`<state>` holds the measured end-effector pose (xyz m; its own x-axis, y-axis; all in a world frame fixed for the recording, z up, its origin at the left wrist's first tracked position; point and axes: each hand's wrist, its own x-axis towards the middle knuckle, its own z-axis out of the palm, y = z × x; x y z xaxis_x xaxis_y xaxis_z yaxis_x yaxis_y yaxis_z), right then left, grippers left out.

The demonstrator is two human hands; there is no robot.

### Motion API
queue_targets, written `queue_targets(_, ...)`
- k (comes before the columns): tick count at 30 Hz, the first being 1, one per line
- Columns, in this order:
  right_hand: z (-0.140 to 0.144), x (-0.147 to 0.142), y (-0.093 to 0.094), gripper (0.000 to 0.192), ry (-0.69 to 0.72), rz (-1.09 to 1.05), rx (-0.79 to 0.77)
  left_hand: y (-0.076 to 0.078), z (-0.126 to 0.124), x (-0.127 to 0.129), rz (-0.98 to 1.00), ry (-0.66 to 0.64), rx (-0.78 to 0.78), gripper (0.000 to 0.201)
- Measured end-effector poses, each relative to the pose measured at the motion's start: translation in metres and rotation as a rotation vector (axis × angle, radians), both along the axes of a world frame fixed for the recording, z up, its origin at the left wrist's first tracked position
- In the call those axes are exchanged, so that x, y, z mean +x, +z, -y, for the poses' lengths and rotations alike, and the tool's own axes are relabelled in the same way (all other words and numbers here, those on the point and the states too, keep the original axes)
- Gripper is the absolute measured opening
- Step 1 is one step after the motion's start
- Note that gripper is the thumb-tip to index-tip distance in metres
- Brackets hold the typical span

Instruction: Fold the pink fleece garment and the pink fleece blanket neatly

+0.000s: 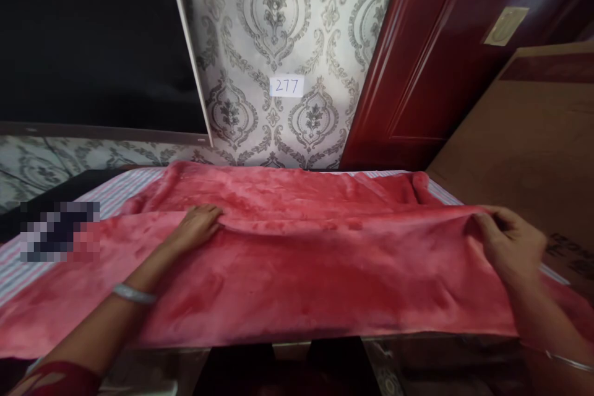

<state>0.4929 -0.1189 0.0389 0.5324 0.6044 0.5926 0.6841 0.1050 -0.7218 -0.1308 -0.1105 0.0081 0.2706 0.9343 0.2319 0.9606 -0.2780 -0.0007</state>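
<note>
A red plush blanket point(297, 284) is spread over the table, its near part hanging to the front edge. A raised fold runs across it from hand to hand. My left hand point(199, 226) is closed on this fold at left of centre, fingertips partly hidden in the cloth. At the right end, my right hand point(515, 244) pinches the blanket's edge between thumb and fingers and holds it a little up. Behind the fold lies the blanket's far part, with rolled, bunched sides at left and right.
Striped cloth point(116, 189) shows under the blanket. A large cardboard box point(524, 136) stands close at the right. At the back are a dark screen point(93, 43), patterned wallpaper with a paper label point(286, 85) reading 277, and a dark red door point(417, 62). A blurred patch covers something at left.
</note>
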Motion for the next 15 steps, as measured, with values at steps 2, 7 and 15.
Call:
queue_targets(2, -0.006, -0.006, 0.008, 0.026, -0.005, -0.026, 0.023, 0.001, -0.002, -0.017, 0.018, 0.032, -0.009, 0.023)
queue_targets(7, -0.023, -0.024, 0.03, 0.019, -0.075, -0.081, 0.054, 0.003, 0.002, -0.052, 0.092, 0.101, -0.032, 0.023)
queue_targets(15, -0.036, -0.041, 0.055, 0.025, -0.131, 0.007, 0.112, 0.035, 0.038, -0.046, 0.102, 0.316, 0.138, 0.024)
